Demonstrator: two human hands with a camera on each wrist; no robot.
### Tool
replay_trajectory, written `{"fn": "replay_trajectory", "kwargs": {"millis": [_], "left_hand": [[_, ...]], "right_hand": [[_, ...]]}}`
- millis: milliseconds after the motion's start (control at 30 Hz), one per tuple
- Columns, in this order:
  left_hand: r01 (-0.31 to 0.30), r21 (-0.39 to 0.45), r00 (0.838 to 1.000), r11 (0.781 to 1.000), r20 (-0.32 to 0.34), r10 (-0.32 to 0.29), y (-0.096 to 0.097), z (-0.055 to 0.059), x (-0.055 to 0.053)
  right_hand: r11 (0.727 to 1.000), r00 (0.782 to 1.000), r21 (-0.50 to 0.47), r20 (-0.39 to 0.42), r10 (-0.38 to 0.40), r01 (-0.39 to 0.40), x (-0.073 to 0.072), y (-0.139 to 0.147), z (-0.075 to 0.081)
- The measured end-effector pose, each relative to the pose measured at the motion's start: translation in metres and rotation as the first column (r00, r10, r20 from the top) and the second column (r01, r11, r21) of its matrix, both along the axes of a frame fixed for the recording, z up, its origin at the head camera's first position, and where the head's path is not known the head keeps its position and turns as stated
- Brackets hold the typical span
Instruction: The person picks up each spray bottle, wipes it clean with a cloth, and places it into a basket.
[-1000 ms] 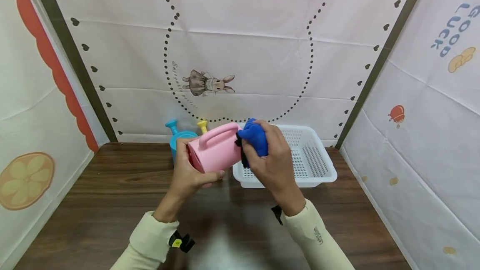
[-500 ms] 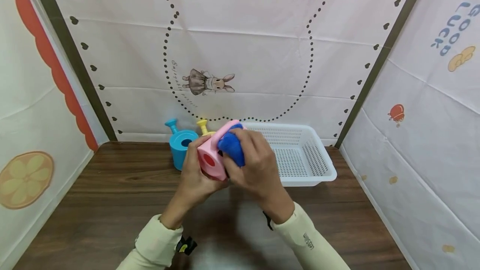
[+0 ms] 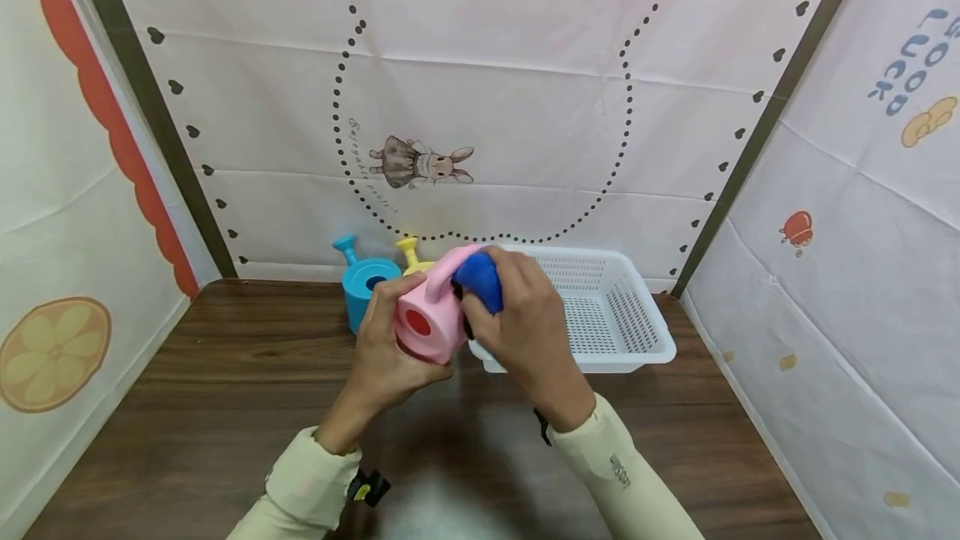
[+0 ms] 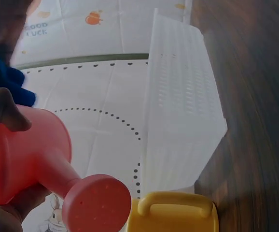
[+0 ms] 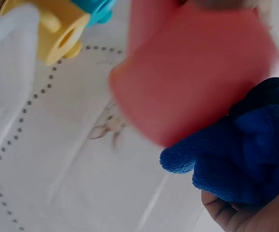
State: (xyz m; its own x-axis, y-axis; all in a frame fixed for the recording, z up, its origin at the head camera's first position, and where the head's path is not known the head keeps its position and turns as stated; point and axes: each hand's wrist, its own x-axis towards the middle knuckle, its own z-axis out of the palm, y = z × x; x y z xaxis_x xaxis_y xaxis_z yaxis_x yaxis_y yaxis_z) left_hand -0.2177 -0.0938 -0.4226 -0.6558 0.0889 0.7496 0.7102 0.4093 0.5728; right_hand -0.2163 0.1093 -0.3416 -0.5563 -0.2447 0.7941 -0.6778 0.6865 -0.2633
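Note:
Off the table in the head view, my left hand (image 3: 386, 361) holds a pink watering can (image 3: 442, 315) tilted, its top opening toward me. My right hand (image 3: 532, 327) grips a bunched blue cloth (image 3: 480, 280) against the can's side, beside the handle. The left wrist view shows the can's round sprinkler head (image 4: 97, 204) and a thumb on the body. In the right wrist view the cloth (image 5: 245, 150) touches the pink wall (image 5: 192, 72); a dark piece shows along its edge.
A blue watering can (image 3: 360, 294) stands at the back of the wooden table (image 3: 225, 382). A yellow watering can (image 3: 408, 252) is partly hidden behind my left hand. The white perforated basket (image 3: 645, 348) stands behind my right hand. Printed sheets (image 3: 540, 132) wall the table.
The pink can has turned so its opening faces me. The cloth has gone from the can's right end to its side near the handle, then shifted slightly right.

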Motion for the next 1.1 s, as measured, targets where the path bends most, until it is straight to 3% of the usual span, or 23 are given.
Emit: {"fn": "replay_trajectory", "kwargs": {"millis": [200, 567, 700, 800, 933, 1100], "left_hand": [[-0.025, -0.042, 0.999, 0.999, 0.022, 0.026, 0.000, 0.000, 0.003], [-0.059, -0.019, 0.998, 0.998, 0.019, 0.059, -0.002, 0.000, 0.000], [-0.032, 0.020, 0.999, 0.999, 0.043, 0.031, -0.003, 0.000, -0.001], [0.014, 0.052, 0.997, 0.999, 0.072, -0.018, -0.004, 0.000, -0.003], [0.067, 0.077, 0.993, 0.995, 0.090, -0.074, -0.005, 0.001, -0.003], [0.100, 0.090, 0.988, 0.991, 0.111, -0.109, -0.006, 0.002, -0.001]], "right_hand": [[0.998, 0.997, -0.041, 0.072, -0.039, 0.042, -0.014, 0.008, -0.003], [0.992, 0.994, 0.075, -0.026, 0.103, -0.101, 0.018, -0.011, -0.003], [0.989, 0.992, 0.082, -0.014, 0.125, -0.123, 0.021, -0.013, -0.001], [0.992, 0.994, 0.070, -0.020, 0.110, -0.108, 0.016, -0.010, -0.001], [0.999, 0.999, 0.029, -0.028, 0.046, -0.045, -0.003, 0.001, -0.001], [0.999, 0.999, -0.043, 0.039, -0.013, 0.014, -0.021, 0.011, -0.001]]}}
